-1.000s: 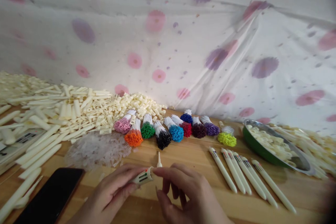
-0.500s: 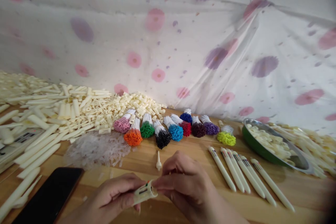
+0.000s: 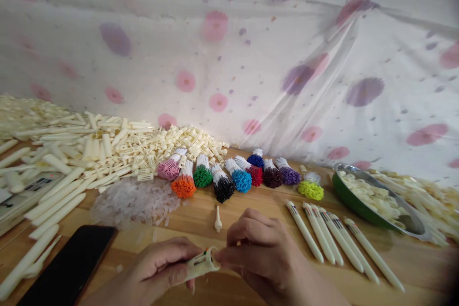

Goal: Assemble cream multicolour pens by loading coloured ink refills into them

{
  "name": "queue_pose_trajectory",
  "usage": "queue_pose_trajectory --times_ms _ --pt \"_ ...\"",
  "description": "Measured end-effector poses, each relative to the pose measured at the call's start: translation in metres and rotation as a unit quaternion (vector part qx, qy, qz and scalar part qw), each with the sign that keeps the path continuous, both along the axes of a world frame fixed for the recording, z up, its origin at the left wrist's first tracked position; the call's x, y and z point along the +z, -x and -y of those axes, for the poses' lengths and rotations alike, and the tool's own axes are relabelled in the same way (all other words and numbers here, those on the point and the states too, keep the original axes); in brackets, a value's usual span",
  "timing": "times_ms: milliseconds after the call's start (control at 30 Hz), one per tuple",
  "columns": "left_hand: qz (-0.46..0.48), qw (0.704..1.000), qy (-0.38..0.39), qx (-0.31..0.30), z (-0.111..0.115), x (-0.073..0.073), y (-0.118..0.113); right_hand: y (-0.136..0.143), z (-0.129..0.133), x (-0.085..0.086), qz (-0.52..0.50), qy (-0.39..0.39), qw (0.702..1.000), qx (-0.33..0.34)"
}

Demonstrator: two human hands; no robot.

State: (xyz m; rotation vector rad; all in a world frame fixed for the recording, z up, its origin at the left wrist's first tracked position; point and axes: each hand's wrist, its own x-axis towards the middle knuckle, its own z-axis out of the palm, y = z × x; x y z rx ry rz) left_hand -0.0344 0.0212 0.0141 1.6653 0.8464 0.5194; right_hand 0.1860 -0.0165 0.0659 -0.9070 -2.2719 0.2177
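Observation:
Between the thumb and fingers of my left hand [image 3: 159, 265] is a cream slotted pen barrel piece [image 3: 201, 267], its open end turned to the right. Small coloured bits, one of them orange-red, show at its slots. My right hand [image 3: 260, 253] is closed in a pinch at that open end; whatever its fingertips hold is hidden. Just beyond the hands, a small cream pointed plastic part [image 3: 218, 220] stands on the wooden table. Behind it are bundles of pen refills with coloured ends, among them black [image 3: 223, 186], light blue [image 3: 241, 179] and orange [image 3: 183, 184].
Several assembled multicolour pens [image 3: 333, 236] lie in a row at right, below a green-sided metal bowl [image 3: 373, 217] of cream parts. Leftward are a black phone [image 3: 68, 267], clear plastic tubes [image 3: 134, 203] and heaped cream barrels [image 3: 93, 148]. A patterned plastic sheet [image 3: 229, 67] hangs behind.
My right hand's fingertips have drawn slightly to the right from the barrel's end, leaving more of its opening visible. The left hand keeps its hold. The whole view has shifted slightly.

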Motion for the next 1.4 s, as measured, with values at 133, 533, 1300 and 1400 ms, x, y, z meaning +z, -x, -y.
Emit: queue_pose_trajectory --times_ms 133,533,1300,1400 --pt "0.003 1.0 0.01 -0.014 0.001 0.001 0.001 0.002 0.001 0.0 -0.018 0.01 1.0 0.02" --pt "0.063 0.992 0.085 -0.062 0.001 -0.003 0.003 0.002 0.002 -0.004 -0.057 -0.012 0.998 0.035" --pt "0.038 0.986 0.125 -0.104 0.001 -0.006 0.007 0.007 0.002 -0.011 -0.08 -0.092 0.99 0.068" --pt "0.035 0.985 0.139 -0.1 0.001 -0.004 0.004 0.007 0.002 -0.008 -0.05 -0.08 0.993 0.068"
